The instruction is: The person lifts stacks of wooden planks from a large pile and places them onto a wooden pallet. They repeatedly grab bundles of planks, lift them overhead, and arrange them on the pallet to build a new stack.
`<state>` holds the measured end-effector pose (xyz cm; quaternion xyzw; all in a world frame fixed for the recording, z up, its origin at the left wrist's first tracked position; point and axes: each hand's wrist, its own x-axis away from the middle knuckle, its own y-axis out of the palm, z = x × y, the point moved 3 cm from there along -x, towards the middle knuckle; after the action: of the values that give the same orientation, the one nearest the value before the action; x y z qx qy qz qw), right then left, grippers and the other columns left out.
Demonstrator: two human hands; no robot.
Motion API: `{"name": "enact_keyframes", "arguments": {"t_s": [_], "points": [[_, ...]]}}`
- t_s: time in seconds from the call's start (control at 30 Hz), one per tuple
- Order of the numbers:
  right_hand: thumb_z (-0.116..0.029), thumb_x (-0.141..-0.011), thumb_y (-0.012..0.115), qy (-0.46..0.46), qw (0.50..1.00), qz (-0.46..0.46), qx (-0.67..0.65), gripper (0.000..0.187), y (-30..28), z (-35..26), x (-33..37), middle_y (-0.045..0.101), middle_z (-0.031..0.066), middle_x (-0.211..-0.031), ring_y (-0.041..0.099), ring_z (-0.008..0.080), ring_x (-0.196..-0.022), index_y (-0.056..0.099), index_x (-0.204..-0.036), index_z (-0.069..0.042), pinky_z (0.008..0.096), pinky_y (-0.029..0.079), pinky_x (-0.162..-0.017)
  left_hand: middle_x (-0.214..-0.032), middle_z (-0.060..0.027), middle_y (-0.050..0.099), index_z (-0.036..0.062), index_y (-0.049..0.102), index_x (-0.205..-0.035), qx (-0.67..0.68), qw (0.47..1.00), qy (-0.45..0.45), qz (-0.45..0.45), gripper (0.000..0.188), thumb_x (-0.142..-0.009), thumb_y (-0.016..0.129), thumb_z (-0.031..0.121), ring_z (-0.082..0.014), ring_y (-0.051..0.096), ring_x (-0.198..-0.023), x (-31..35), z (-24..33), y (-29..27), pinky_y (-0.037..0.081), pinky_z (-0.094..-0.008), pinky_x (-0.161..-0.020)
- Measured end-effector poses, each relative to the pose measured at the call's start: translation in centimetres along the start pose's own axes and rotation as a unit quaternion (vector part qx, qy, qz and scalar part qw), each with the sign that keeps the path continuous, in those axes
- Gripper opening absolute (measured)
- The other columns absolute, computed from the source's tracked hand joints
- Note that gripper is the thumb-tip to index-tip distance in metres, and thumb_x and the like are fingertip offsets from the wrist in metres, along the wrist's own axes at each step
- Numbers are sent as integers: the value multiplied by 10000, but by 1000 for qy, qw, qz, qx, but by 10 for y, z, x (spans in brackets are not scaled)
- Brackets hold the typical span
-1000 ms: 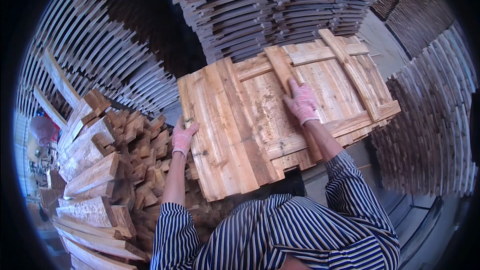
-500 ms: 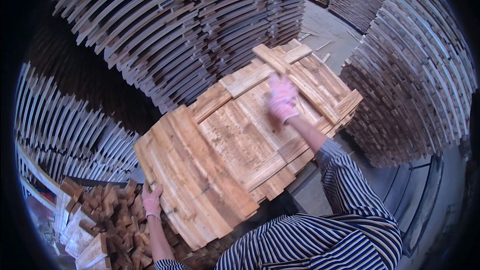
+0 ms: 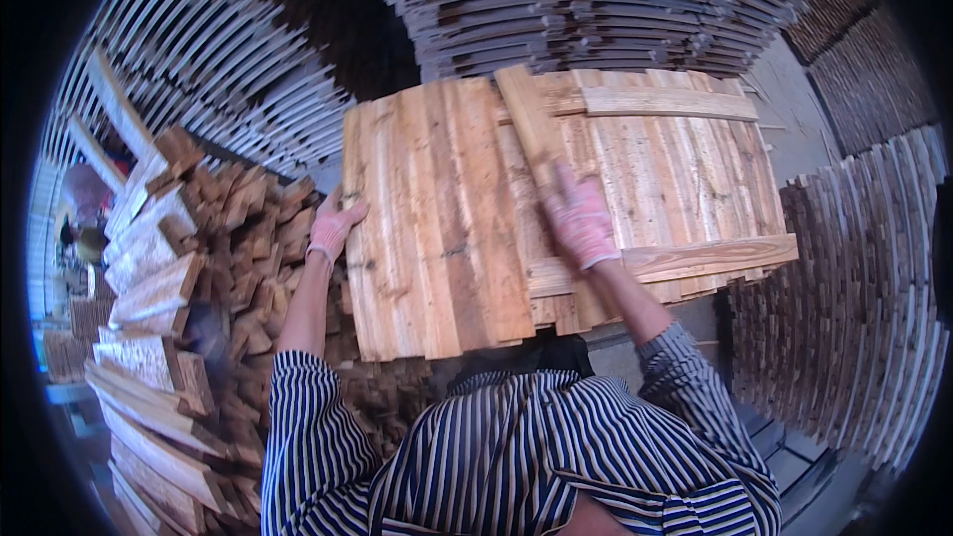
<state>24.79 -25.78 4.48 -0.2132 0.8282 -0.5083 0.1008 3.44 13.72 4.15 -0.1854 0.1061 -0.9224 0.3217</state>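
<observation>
A layer of pale wooden planks [image 3: 437, 228] lies side by side in front of me, slightly tilted. My left hand [image 3: 336, 226], in a pink-and-white glove, grips its left edge, thumb over the outermost plank. My right hand [image 3: 581, 223], gloved alike and a little blurred, is closed on the lower part of a loose plank [image 3: 529, 119]. That plank slants across the layer near its middle; its lower end is hidden by my hand. Crosswise on the planks lie a far batten [image 3: 670, 102] and a near batten [image 3: 685, 256], both right of my right hand.
Short wood offcuts [image 3: 253, 208] heap up at my left, with longer pale boards [image 3: 164, 417] along their outer side. Tall stacks of spaced slats [image 3: 596, 10] stand behind the planks. Another high stack [image 3: 854, 288] rises at the right, beside a strip of grey floor [image 3: 794, 104].
My view has turned left, so the planks now lie more level. The loose plank has shifted from the right end to the middle with my right hand. My left hand stays at the left edge.
</observation>
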Motion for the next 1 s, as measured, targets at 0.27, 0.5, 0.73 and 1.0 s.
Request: {"name": "enact_keyframes", "arguments": {"t_s": [0.27,0.5,0.73,1.0], "points": [[-426,-1016,540,-26,997,33,-61,586,36,-42,21,595,307,-1137,612,469,-1043,425,-1549,-211,538,486,-903,-1243,-113,694,-58,629,-1311,249,953,-149,-84,564,-965,738,375,-193,661,-1103,-27,-55,-12,520,-360,-1026],[-420,-1018,529,-11,996,11,-90,635,40,-40,29,530,347,-1301,554,492,-1203,363,-1589,-196,535,437,-1023,-1123,-113,734,3,703,-1227,46,993,-85,-62,512,-989,678,455,-204,664,-1026,-56,-90,-1,550,-403,-935],[-305,-897,740,-219,973,76,22,768,3,-159,33,409,328,-1508,487,453,-1347,397,-1558,-118,488,401,-1128,-1346,-252,634,-15,582,-1392,-107,989,-92,46,855,-881,650,667,-396,592,-1258,-16,-41,-2,449,-433,-1076],[-503,-928,673,-600,753,-117,-244,836,-84,-431,134,414,234,-1552,411,412,-1425,365,-1581,-82,457,367,-1169,-1486,-157,531,39,419,-1522,117,894,247,356,559,-1063,489,350,-306,492,-1379,128,-20,1,360,-396,-1170]]}}
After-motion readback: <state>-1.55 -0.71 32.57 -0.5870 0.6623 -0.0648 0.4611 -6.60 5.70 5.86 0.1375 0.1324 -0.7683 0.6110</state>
